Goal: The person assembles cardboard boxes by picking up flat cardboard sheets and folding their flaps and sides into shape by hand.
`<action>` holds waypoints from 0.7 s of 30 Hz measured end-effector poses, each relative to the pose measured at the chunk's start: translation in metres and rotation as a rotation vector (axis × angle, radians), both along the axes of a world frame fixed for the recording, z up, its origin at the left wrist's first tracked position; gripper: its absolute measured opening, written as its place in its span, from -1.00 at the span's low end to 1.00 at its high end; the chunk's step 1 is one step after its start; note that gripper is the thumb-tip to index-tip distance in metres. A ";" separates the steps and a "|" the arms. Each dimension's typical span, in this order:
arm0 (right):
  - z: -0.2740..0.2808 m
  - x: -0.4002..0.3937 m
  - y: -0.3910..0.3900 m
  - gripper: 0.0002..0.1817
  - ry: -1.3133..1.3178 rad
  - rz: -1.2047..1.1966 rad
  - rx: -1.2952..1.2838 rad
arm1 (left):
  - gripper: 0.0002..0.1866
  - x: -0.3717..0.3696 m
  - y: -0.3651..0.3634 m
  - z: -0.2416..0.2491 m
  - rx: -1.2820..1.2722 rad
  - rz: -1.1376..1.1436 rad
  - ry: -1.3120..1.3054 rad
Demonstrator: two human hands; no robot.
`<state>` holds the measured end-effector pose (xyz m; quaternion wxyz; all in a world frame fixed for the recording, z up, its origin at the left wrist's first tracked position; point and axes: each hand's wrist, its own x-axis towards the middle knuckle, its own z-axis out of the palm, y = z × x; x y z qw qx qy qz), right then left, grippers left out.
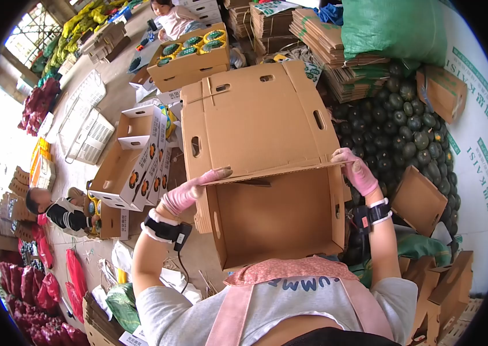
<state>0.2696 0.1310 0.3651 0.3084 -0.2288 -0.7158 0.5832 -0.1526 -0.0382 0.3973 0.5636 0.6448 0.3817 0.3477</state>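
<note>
Box [278, 216] held between gloved left hand [189, 190] and right hand [361, 174], its far rim gripped near the corners by closed fingers, brown cardboard [261, 127] laid just beyond the fingertips, dark squashes [391, 130] heaped past the right fingers.

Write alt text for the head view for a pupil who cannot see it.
A person's pink-gloved left hand and pink-gloved right hand hold an open cardboard box by its far corners. Round, dark green fruits are heaped to the right.
</note>
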 end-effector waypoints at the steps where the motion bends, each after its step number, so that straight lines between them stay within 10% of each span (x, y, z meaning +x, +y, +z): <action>1: 0.010 0.002 0.005 -0.11 -0.008 0.078 0.001 | 0.03 -0.003 0.004 0.016 -0.017 -0.063 0.078; 6: 0.018 0.007 0.009 -0.10 -0.036 0.108 -0.301 | 0.14 -0.005 0.016 0.019 -0.301 -0.056 -0.178; 9: 0.020 0.007 0.016 -0.40 -0.087 0.163 -0.281 | 0.02 0.006 0.034 0.052 -0.380 -0.186 0.288; 11: 0.033 -0.005 0.023 -0.49 -0.420 0.261 0.194 | 0.02 0.015 0.045 0.038 -0.274 -0.189 0.626; 15: 0.064 -0.068 -0.009 0.04 -1.209 0.225 0.719 | 0.00 0.046 0.069 0.011 0.124 -0.265 1.159; 21: 0.040 -0.091 -0.010 0.06 -1.175 0.280 0.708 | 0.00 0.068 0.085 0.013 0.010 -0.285 1.315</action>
